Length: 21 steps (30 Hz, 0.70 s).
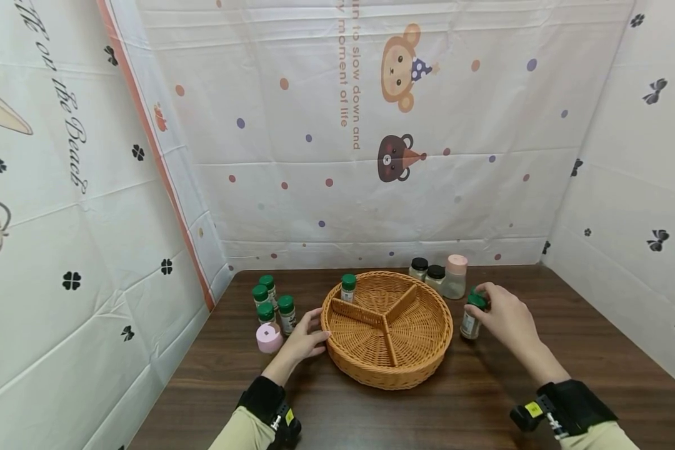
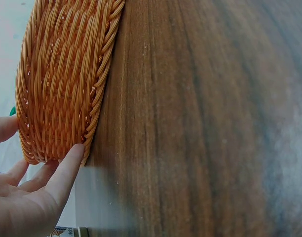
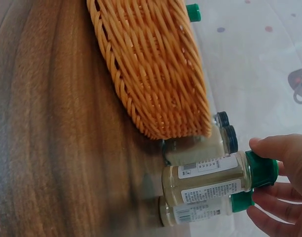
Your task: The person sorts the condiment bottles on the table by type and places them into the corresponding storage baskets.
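Observation:
In the head view, my left hand (image 1: 302, 337) rests against the left side of a round, divided wicker basket (image 1: 390, 378). Its fingers are spread from rim to lower wall in the left wrist view. At the basket's right, my right hand (image 1: 506, 312) pinches the green cap of a spice jar (image 3: 210, 177), which has white labels and pale contents. Behind it in the right wrist view shows a similar green-capped jar (image 3: 200, 211). One more green-capped jar (image 1: 347, 287) appears at the basket's far left compartment.
Several green-capped jars (image 1: 287, 315) cluster left of the basket, with a pink-lidded container (image 1: 269, 338) in front. Behind the basket at right are two black-lidded jars (image 1: 419, 269) and a taller pink-lidded jar (image 1: 455, 278). Patterned cloth (image 1: 292, 212) encloses the brown wooden table (image 1: 360, 425).

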Each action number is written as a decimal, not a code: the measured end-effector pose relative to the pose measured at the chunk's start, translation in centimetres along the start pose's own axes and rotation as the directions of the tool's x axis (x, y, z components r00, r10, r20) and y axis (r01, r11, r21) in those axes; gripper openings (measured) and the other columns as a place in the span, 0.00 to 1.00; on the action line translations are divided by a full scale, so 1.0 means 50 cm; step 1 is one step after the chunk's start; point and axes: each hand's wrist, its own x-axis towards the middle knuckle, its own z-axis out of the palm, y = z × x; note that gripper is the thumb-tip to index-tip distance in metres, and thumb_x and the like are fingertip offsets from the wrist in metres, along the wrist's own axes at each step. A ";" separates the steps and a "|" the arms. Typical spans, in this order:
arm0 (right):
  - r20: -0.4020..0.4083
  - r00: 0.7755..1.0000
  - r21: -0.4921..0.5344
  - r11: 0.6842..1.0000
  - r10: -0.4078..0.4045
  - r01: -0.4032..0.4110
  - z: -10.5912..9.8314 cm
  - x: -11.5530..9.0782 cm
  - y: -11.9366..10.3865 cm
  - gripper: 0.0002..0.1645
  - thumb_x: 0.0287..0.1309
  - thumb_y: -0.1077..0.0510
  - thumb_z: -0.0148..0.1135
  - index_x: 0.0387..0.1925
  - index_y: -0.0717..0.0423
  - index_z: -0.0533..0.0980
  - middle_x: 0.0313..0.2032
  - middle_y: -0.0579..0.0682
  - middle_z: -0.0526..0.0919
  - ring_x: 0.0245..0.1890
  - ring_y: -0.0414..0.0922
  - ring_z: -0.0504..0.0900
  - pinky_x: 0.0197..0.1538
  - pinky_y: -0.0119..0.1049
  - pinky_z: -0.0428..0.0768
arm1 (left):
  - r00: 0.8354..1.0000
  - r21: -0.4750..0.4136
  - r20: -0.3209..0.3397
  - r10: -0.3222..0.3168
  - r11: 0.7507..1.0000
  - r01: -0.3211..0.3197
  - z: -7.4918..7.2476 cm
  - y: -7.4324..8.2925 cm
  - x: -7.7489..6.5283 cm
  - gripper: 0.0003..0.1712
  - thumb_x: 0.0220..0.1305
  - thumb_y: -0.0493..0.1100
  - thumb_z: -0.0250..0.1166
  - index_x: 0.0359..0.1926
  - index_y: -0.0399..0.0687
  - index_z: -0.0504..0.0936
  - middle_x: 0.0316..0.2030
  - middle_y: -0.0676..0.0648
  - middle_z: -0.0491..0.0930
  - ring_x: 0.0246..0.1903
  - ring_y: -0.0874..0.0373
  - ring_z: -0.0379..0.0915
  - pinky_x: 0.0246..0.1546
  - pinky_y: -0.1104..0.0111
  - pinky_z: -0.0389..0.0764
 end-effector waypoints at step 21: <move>-0.068 0.996 -0.021 0.998 -0.065 0.064 -0.031 0.028 -0.047 0.27 0.56 0.49 0.73 0.51 0.64 0.79 0.40 0.62 0.82 0.33 0.53 0.80 0.30 0.47 0.77 | 1.000 -0.003 -0.003 0.000 1.000 0.000 0.000 -0.001 0.001 0.37 0.70 0.34 0.59 0.76 0.42 0.55 0.72 0.27 0.57 0.67 0.31 0.64 0.55 0.43 0.79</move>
